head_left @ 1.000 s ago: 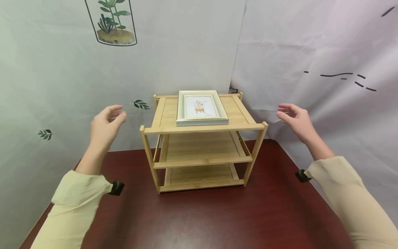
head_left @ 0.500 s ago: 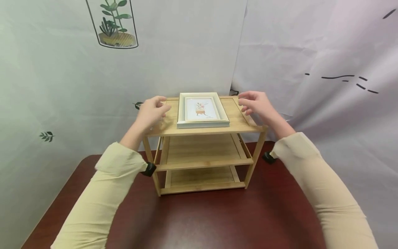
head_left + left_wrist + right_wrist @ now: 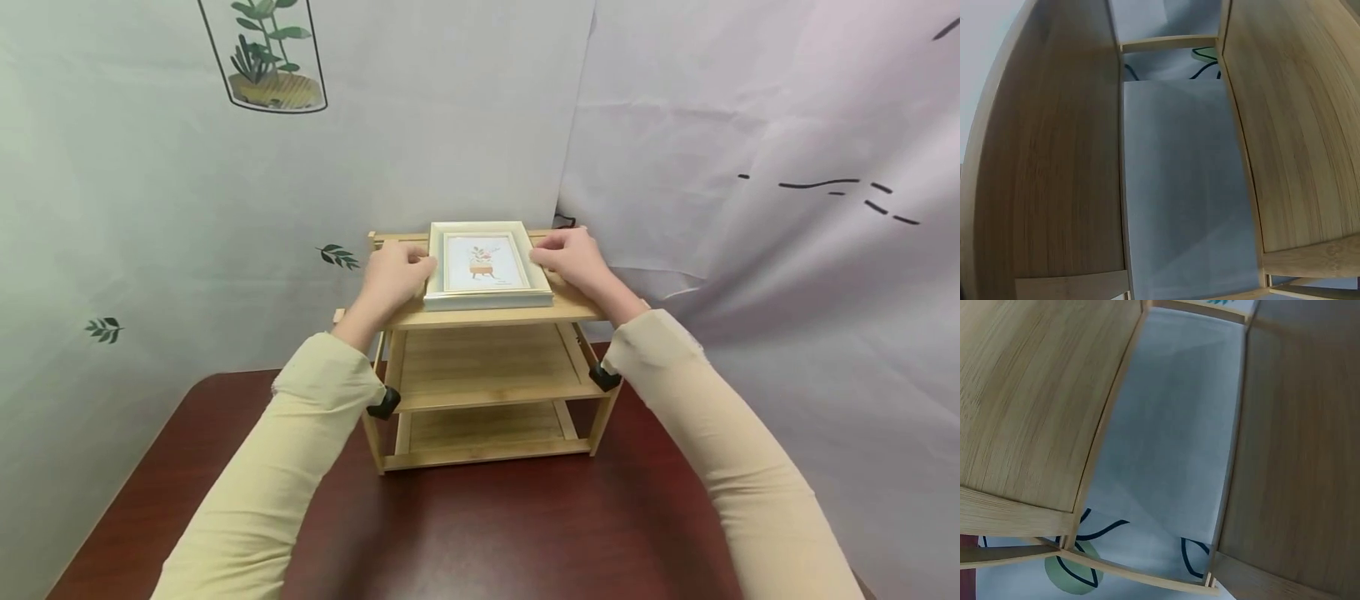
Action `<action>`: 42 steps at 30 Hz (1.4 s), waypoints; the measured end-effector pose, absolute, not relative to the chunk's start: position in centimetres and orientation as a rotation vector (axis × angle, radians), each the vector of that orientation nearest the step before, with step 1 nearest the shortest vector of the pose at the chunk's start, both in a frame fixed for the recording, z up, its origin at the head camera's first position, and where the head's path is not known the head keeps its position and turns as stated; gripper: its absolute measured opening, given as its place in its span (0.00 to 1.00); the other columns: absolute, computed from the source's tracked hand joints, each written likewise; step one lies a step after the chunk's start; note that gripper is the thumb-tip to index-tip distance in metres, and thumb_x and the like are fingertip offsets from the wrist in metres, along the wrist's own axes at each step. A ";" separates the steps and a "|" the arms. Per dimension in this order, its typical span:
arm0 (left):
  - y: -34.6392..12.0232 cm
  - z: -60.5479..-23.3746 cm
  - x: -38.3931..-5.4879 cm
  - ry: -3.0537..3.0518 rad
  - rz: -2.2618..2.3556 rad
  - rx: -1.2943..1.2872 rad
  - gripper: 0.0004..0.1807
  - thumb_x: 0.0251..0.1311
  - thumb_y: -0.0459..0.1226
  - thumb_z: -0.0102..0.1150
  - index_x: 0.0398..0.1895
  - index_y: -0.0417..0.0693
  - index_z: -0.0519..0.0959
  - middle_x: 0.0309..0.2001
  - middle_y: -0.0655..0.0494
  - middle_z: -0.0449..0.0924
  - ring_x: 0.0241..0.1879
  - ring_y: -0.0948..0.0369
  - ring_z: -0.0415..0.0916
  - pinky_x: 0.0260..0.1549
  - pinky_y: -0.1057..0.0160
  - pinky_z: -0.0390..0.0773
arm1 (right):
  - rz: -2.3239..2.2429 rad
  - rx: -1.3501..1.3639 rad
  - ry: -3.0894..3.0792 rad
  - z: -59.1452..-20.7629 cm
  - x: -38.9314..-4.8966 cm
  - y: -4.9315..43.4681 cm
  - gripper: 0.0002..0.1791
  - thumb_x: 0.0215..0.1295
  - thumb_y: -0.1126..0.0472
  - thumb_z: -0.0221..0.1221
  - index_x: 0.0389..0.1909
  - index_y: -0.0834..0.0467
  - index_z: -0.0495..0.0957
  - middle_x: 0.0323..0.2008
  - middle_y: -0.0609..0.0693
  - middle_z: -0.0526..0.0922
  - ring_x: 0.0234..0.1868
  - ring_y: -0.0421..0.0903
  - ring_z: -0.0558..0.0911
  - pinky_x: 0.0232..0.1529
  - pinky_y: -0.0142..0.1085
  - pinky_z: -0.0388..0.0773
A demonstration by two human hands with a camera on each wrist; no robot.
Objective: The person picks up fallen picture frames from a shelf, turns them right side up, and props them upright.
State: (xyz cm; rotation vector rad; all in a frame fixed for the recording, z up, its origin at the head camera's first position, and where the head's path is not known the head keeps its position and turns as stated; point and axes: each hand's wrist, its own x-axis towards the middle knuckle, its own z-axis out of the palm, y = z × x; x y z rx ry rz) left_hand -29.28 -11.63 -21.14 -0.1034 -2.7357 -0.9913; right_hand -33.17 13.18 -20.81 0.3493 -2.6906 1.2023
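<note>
A cream picture frame [image 3: 491, 297], with a print of a plant in an orange pot, lies face up on the top board of a light wooden shelf rack [image 3: 487, 398]. Its left side is gripped by my left hand [image 3: 393, 273], thumb at the rim and fingers curled. On the opposite side my right hand [image 3: 573, 257] holds the other rim between thumb and fingers. Neither hand shows in the wrist views. The left wrist view looks between two boards of the rack [image 3: 1297, 125], and so does the right wrist view, with a board [image 3: 1041, 394] on its left.
The rack has three levels and stands on a dark red table [image 3: 480, 525]. Behind it hangs a pale cloth backdrop [image 3: 465, 108] printed with leaves and a potted plant. A dark cord [image 3: 564, 220] shows at the rack's back right corner.
Both hands have come inward from far out on either side, over the rack's top, and taken hold of the picture frame's two sides. The frame stays in place on the rack.
</note>
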 end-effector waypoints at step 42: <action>-12.1 -21.5 -28.5 -2.523 -1.280 -0.296 0.27 0.57 0.47 0.48 0.61 0.52 0.65 0.54 0.52 0.73 0.55 0.58 0.69 0.56 0.59 0.65 | 1.186 0.525 -2.320 -21.5 -32.8 13.1 0.18 0.58 0.58 0.53 0.45 0.66 0.76 0.42 0.59 0.80 0.35 0.50 0.78 0.33 0.31 0.71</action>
